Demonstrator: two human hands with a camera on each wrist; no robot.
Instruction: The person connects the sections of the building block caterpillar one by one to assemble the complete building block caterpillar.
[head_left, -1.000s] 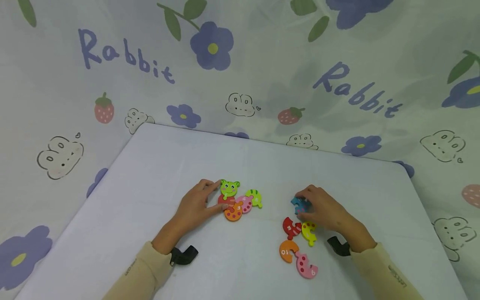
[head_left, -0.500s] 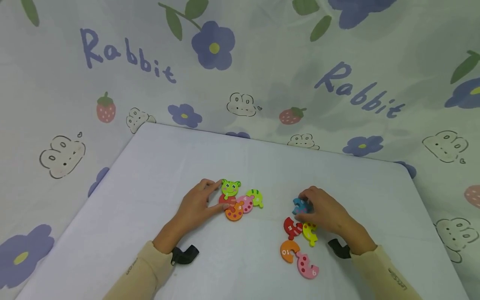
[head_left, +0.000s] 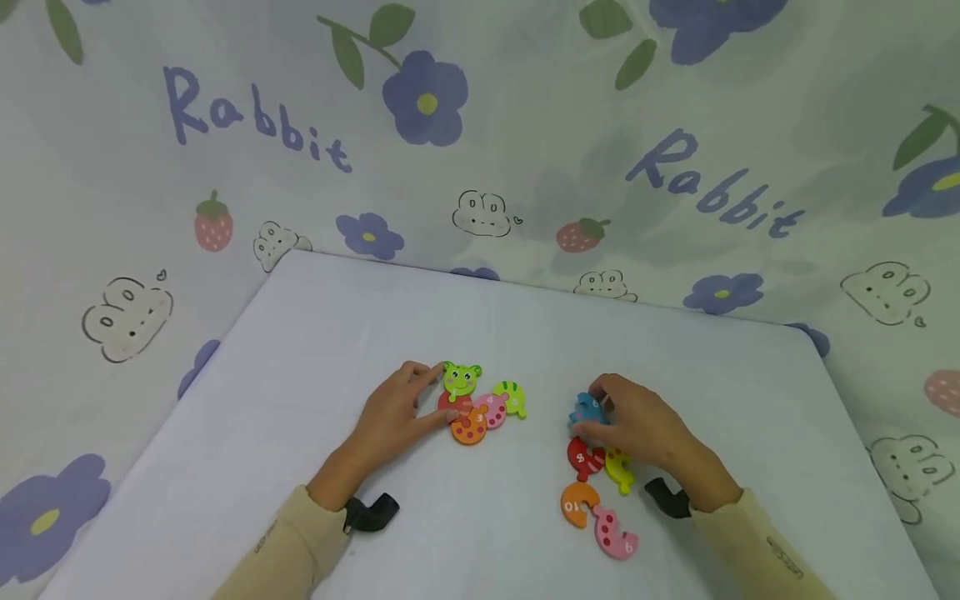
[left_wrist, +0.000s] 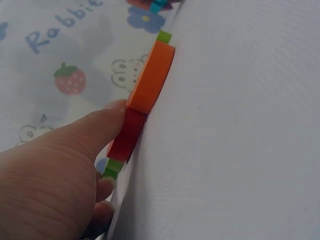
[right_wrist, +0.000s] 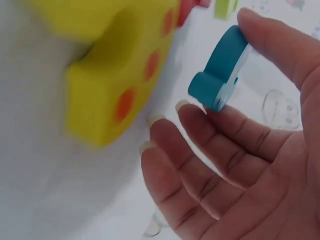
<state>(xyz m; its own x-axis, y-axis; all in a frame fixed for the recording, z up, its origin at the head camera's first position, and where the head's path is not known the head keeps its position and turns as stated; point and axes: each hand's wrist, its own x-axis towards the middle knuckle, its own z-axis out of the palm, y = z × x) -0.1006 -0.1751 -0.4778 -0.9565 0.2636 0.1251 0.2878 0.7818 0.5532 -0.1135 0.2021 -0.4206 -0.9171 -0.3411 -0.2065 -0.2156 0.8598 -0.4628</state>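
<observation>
Blue puzzle piece sits pinched between thumb and fingertips of the right hand, just above the bench, near the loose red piece. Left hand presses the joined caterpillar chain with straight fingers. Best to keep the pinch light, turn the blue piece's notch toward the chain's green tail, and hold the chain steady

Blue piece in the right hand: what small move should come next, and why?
Probably carry the blue piece left to the striped green end of the chain. The right hand pinches it clear of the loose pieces, and the left hand steadies the joined chain by the frog head.
</observation>
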